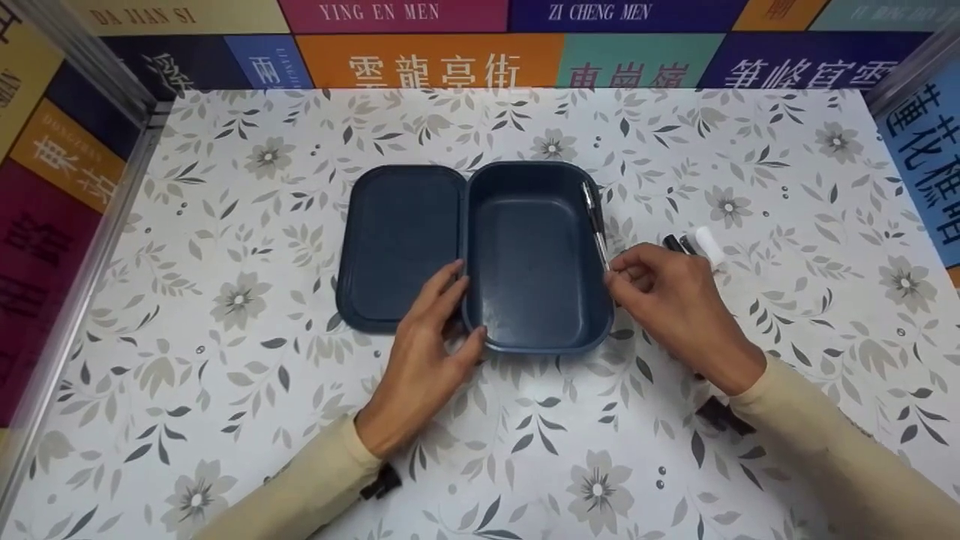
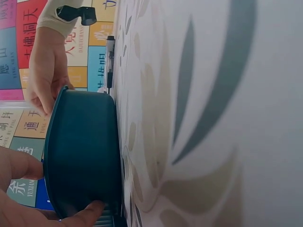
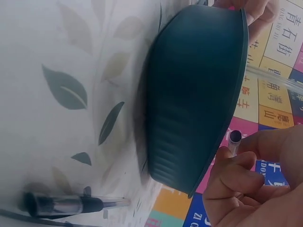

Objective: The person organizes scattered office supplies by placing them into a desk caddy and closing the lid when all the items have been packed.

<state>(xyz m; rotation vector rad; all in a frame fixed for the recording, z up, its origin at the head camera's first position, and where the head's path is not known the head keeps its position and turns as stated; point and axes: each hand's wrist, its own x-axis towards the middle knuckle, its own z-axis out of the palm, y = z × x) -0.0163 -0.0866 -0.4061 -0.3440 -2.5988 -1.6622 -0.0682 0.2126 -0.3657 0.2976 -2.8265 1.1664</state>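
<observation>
A dark blue rectangular box (image 1: 536, 277) stands uncovered on the table, its inner floor bare. My left hand (image 1: 435, 345) touches its near left corner: the thumb is at the rim and the other fingers reach along the left side. At the right rim, my right hand (image 1: 664, 292) pinches the end of a slim pen (image 1: 594, 214) with a clear and black barrel. The pen slants over the box's right wall, its far part inside the rim in the head view. One end of the pen (image 3: 234, 137) shows beyond the fingertips in the right wrist view.
The matching lid (image 1: 401, 244) lies flat against the box's left side. Beside the right hand are a white object (image 1: 707, 246) and a dark-ended pen (image 1: 673, 243), both partly covered by the hand. A floral cloth (image 1: 225, 390) covers the table; printed panels (image 1: 420, 60) border it.
</observation>
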